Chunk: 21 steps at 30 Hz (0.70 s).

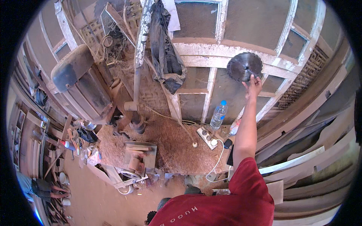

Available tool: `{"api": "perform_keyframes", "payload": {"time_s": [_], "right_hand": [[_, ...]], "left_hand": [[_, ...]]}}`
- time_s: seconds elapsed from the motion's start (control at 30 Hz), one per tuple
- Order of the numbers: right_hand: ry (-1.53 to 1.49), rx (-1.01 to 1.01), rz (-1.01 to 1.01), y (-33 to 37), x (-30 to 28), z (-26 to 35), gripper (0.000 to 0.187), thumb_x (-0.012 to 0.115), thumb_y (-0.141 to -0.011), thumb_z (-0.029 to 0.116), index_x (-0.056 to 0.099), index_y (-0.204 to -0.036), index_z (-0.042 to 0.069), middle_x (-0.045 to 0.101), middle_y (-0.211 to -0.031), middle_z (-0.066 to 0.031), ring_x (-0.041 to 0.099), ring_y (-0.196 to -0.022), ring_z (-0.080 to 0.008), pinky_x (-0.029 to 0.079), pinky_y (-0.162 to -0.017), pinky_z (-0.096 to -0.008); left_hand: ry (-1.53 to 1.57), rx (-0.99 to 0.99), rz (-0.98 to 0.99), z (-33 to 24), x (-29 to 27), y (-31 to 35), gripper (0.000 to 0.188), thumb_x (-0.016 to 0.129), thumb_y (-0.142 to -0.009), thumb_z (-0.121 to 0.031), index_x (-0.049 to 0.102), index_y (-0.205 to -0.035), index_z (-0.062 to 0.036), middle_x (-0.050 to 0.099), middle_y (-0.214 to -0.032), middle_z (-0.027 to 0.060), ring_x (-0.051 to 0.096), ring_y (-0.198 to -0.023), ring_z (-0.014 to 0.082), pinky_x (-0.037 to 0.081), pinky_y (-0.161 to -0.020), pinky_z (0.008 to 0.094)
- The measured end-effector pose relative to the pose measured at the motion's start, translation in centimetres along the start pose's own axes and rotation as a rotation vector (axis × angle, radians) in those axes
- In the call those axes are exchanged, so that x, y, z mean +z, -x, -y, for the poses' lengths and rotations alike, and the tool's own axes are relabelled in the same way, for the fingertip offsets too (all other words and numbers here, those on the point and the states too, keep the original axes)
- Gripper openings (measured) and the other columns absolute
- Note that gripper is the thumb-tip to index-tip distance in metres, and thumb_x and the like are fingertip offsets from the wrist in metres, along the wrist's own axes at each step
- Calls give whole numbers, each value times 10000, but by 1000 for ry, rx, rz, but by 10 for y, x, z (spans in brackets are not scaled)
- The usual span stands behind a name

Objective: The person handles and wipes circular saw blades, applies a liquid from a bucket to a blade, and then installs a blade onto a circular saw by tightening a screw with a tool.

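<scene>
My right arm reaches up and forward, and my right hand (253, 86) grips a round, toothed circular saw blade (241, 68) by its lower right part. The dark blade is in front of a white-framed window, its face toward me and its centre hole showing. Whether it touches the frame I cannot tell. My left hand is out of sight. Below my raised forearm, a clear plastic bottle with a blue cap (218, 116) stands on the sawdust-covered bench, beside a white power strip (207, 138) with a plug and cable in it.
A drill-press-like machine with a motor housing (81, 84) rises at the left of the bench (169, 150). A black plastic bag (167, 52) hangs from a post. Curved wooden boards (313, 165) are stacked at right. Another person (41, 188) is at the far left.
</scene>
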State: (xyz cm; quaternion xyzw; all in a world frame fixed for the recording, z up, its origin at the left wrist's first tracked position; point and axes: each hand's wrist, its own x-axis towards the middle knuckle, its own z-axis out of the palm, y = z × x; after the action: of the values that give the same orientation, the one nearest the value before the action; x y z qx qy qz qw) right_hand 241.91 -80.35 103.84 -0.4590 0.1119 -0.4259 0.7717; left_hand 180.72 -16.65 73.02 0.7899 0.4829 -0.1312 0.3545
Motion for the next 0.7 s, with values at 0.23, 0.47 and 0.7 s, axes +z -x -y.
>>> {"api": "perform_keyframes", "payload": {"time_s": [0.23,0.47,0.7], "right_hand": [[64,8,9,-2,2,-9,445,718,-886,178,455,-1226,63,540,-980,-43,561,-844,-151,631,-616,-416],[73,-27,2,10,4,-12,501,719,-883,190,398,-1244,56,479,-1051,-87,552,-935,-200,639,-652,-407],[288,-139,-197,12,13,0,667,782,-817,245,373,-1309,57,501,-1128,-153,536,-1030,-276,595,-747,-474]], "left_hand": [[33,-31,-26,10,3,13,321,544,-903,-265,611,-1111,-31,655,-962,261,635,-896,444,489,-797,525],[88,-68,-78,38,-4,33,330,538,-916,-279,611,-1105,-18,652,-966,266,634,-895,445,493,-792,524],[139,-111,-119,62,2,59,342,532,-930,-292,611,-1099,-6,649,-969,271,633,-894,445,496,-787,524]]}}
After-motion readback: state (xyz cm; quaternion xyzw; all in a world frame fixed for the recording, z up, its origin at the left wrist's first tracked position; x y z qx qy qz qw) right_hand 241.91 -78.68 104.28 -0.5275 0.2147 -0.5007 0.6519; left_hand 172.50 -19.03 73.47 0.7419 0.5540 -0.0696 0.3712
